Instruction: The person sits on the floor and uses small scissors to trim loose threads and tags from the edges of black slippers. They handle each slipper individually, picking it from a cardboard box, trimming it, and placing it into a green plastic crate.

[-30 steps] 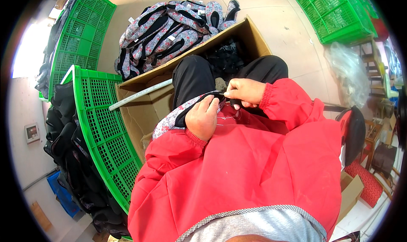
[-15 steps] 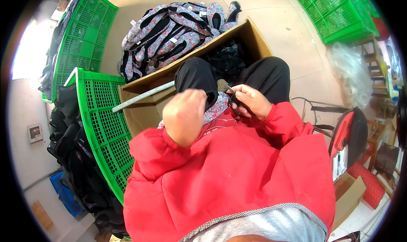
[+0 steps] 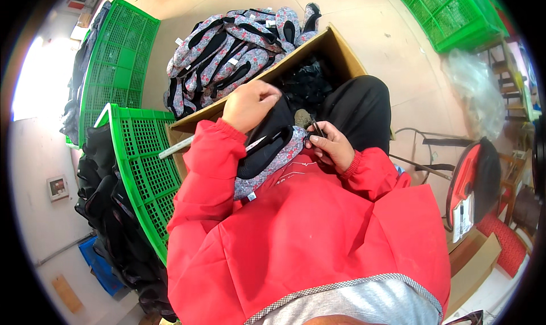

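Across my lap lies a floral padded fabric piece [image 3: 290, 152] with a black inner side and a small white tag. My right hand [image 3: 334, 147] is closed around small dark scissors [image 3: 316, 126], their slim points upward, beside the right end of the piece. My left hand [image 3: 250, 105] is raised off the fabric, above my left knee and the near edge of the cardboard box [image 3: 347, 52]. Its fingers are curled and pressed together; whatever they may pinch is hidden. Dark scraps [image 3: 307, 83] lie inside the box.
Beyond the box, a pile of similar floral pieces [image 3: 233, 52] lies on the floor. Green crates [image 3: 142, 154] stand at left, black fabric [image 3: 102, 194] beside them. A white strip [image 3: 175, 147] crosses the box's left end. A red and black chair [image 3: 469, 182] stands at right.
My left hand has moved up and away from my lap toward the box, uncovering the black side of the floral piece. My right hand has shifted slightly, still holding the scissors.
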A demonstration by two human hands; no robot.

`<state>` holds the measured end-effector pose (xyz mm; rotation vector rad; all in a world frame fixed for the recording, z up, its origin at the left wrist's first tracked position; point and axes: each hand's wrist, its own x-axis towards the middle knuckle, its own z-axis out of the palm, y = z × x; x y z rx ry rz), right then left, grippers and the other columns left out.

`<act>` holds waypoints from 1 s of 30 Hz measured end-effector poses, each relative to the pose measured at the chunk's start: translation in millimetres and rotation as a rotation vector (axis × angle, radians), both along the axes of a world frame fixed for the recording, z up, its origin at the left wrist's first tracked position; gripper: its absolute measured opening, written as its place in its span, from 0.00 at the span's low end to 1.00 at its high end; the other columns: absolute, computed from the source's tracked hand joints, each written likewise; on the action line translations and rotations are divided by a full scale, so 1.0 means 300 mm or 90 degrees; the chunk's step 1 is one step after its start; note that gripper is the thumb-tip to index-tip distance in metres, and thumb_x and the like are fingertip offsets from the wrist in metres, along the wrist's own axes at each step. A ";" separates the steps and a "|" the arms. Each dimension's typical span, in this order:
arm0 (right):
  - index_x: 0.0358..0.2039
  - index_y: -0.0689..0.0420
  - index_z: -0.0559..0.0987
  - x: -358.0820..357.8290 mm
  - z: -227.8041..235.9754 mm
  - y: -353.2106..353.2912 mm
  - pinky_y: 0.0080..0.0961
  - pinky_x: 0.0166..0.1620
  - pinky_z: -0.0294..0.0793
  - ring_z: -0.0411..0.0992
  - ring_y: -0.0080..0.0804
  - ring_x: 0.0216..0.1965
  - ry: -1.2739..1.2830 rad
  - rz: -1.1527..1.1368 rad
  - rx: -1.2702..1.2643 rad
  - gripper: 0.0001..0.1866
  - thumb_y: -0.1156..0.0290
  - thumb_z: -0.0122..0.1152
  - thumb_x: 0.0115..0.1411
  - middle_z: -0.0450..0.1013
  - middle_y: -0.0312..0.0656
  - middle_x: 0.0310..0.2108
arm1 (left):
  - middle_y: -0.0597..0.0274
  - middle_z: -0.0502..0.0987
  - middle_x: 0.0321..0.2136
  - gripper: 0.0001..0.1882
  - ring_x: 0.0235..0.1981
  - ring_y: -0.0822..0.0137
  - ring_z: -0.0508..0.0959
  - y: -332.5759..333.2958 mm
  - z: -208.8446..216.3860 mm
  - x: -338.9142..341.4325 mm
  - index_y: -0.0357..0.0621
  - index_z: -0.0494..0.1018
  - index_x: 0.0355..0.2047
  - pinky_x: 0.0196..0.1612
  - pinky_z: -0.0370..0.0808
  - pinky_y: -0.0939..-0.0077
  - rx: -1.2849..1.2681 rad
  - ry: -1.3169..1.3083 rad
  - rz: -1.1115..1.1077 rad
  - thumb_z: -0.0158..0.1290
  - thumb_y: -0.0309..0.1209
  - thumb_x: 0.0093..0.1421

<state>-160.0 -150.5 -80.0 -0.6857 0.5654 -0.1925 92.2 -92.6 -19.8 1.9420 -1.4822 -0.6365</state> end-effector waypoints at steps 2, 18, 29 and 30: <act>0.45 0.55 0.67 0.005 -0.015 0.001 0.11 0.18 0.54 0.61 0.15 0.21 -0.001 -0.015 0.000 0.12 0.71 0.57 0.64 0.73 0.37 0.32 | 0.61 0.79 0.32 0.08 0.33 0.73 0.78 0.022 0.038 0.020 0.35 0.78 0.35 0.40 0.74 0.78 0.196 0.094 0.010 0.55 0.26 0.58; 0.47 0.57 0.66 0.081 0.043 0.042 0.21 0.48 0.71 0.69 0.21 0.42 -0.052 -0.061 -0.258 0.25 0.76 0.70 0.53 0.68 0.35 0.40 | 0.53 0.72 0.21 0.07 0.23 0.52 0.74 0.202 0.140 -0.242 0.38 0.69 0.24 0.26 0.69 0.62 -0.104 -0.143 0.045 0.58 0.22 0.46; 0.50 0.59 0.66 0.167 0.044 0.113 0.25 0.50 0.71 0.72 0.31 0.44 -0.010 -0.270 -0.553 0.27 0.84 0.63 0.49 0.70 0.43 0.45 | 0.57 0.72 0.22 0.10 0.23 0.55 0.74 0.257 0.173 -0.378 0.40 0.69 0.22 0.26 0.73 0.64 -0.289 -0.301 0.034 0.60 0.19 0.40; 0.51 0.59 0.66 0.171 0.065 0.116 0.24 0.51 0.71 0.71 0.30 0.45 -0.015 -0.277 -0.542 0.28 0.85 0.63 0.50 0.70 0.43 0.46 | 0.57 0.73 0.22 0.11 0.23 0.55 0.75 0.261 0.178 -0.386 0.40 0.70 0.22 0.26 0.73 0.64 -0.304 -0.292 0.030 0.60 0.19 0.40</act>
